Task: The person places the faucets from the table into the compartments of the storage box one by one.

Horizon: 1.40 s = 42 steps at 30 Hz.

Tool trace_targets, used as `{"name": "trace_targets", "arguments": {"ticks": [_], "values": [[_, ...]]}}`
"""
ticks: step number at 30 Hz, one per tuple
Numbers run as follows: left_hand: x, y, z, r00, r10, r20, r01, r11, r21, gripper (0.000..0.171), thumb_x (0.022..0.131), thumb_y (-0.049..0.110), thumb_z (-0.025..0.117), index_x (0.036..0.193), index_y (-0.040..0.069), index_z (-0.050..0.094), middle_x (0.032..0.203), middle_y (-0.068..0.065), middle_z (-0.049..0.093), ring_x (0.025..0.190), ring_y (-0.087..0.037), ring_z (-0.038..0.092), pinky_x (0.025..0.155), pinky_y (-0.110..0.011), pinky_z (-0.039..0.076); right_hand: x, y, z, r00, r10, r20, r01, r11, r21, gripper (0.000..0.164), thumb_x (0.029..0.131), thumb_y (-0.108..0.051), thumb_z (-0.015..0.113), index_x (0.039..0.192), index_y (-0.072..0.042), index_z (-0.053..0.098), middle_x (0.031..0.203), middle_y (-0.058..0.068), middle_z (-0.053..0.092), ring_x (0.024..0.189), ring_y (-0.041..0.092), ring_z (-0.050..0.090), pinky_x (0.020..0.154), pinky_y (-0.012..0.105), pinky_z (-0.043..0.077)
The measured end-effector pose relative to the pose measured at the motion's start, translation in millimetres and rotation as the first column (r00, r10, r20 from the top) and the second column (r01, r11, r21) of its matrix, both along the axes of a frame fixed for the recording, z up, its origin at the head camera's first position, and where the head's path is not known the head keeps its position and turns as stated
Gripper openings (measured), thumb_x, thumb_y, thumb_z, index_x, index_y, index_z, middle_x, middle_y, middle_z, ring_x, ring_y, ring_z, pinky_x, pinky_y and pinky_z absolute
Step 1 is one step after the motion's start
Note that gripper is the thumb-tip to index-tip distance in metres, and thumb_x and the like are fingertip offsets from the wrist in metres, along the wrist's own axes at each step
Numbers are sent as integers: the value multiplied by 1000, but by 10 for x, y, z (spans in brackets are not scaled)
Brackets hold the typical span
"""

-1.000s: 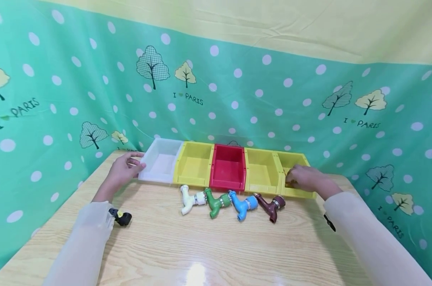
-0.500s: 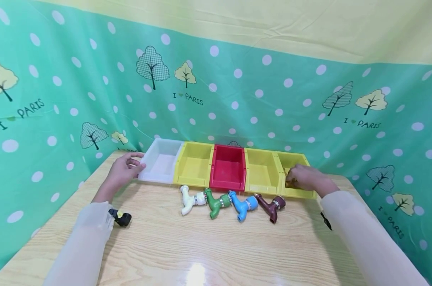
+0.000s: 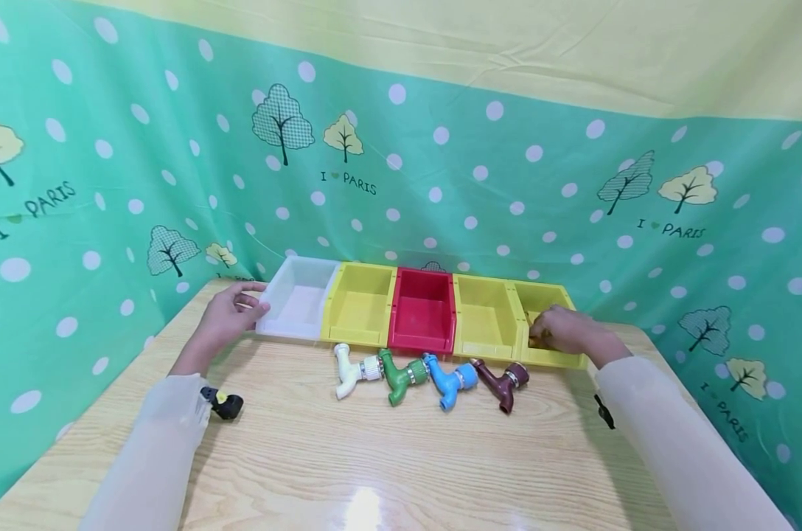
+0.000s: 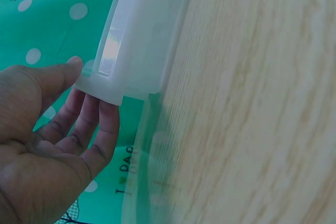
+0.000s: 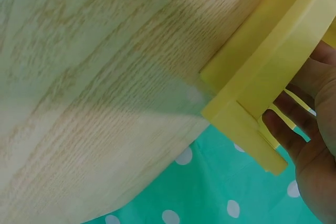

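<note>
My left hand (image 3: 225, 317) is at the left side of the translucent white bin (image 3: 299, 302). In the left wrist view its thumb lies at the bin's rim corner, with fingers bent against the side below. My right hand (image 3: 563, 330) reaches into the far-right yellow bin (image 3: 552, 360), palm down. Its fingertips are low behind the front lip, where a small orange-brown patch shows; what they hold is hidden. In the right wrist view, fingers (image 5: 283, 129) lie close to the yellow bin wall.
Between these stand a yellow bin (image 3: 359, 302), a red bin (image 3: 422, 310) and another yellow bin (image 3: 483, 317). Before them lie white (image 3: 351, 372), green (image 3: 399, 377), blue (image 3: 449, 382) and maroon (image 3: 505, 383) taps on the wooden table (image 3: 374, 457). A green patterned curtain (image 3: 467, 155) hangs behind.
The right forearm has shifted slightly left while the hand stays inside the yellow bin. The left hand, bins and taps look unchanged.
</note>
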<state>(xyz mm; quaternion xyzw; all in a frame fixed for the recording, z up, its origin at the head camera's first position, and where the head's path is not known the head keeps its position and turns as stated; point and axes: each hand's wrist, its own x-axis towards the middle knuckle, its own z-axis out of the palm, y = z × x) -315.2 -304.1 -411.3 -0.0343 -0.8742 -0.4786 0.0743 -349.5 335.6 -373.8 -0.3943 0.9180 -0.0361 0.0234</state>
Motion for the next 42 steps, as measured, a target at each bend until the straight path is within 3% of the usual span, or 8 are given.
{"name": "trace_targets", "arguments": {"ticks": [3,6,9,12,17,22,31,42], "values": [[1,4,6,1000,-2,3,2,1000,1,48,102,22,66,145,5,51,117,-22,58,102,-36,61,76,-36,63,16,14,-1,1000,16,6,-16,999,-31,30,88,3,76,72,-21,71,75,-7,69,65,6,58,58,25,53],[1,2,5,1000,-4,4,4,1000,-1,48,102,22,66,145,5,51,118,-22,58,102,-36,61,76,-36,63,51,21,32,999,43,17,-42,996,-73,27,89,5,73,73,-16,73,77,-1,72,66,12,63,61,28,57],[1,-1,5,1000,-5,3,5,1000,-6,49,102,23,66,146,6,51,118,-22,58,103,-36,61,76,-36,63,108,31,93,1000,19,22,-17,996,-85,15,89,6,72,85,-7,79,88,7,77,79,23,72,72,38,63],[-1,-6,6,1000,-3,2,3,1000,-7,48,102,23,66,145,6,51,118,-22,58,103,-36,61,75,-34,63,175,39,177,999,-36,10,37,997,-70,16,90,6,71,99,-4,80,98,11,77,91,31,73,82,46,62],[-4,-11,4,1000,-2,1,2,1000,-5,48,102,22,66,145,6,51,117,-22,59,102,-36,61,73,-31,62,316,26,331,995,-94,-28,93,995,-47,12,94,-3,72,101,-8,80,100,7,77,94,30,71,84,49,60],[1,-16,-1,1000,-4,2,4,1000,-4,49,103,23,65,146,6,51,118,-22,58,102,-36,61,74,-33,63,453,0,406,988,-81,-135,78,997,-28,13,92,-5,75,102,-11,80,99,3,76,93,26,70,82,46,60],[4,-15,-17,1000,-7,6,7,1000,4,50,102,25,66,146,6,50,117,-21,57,101,-36,61,73,-32,62,678,-145,308,932,78,-355,-101,994,-45,17,84,-6,84,98,-14,80,94,0,75,85,21,67,72,39,58],[-10,-3,-14,1000,-1,5,1,1000,13,50,102,25,66,146,6,50,118,-21,58,101,-35,60,75,-34,63,903,-317,35,903,151,-401,-166,986,-2,21,81,-14,87,100,-13,78,96,-1,70,91,21,63,80,40,56]]}}
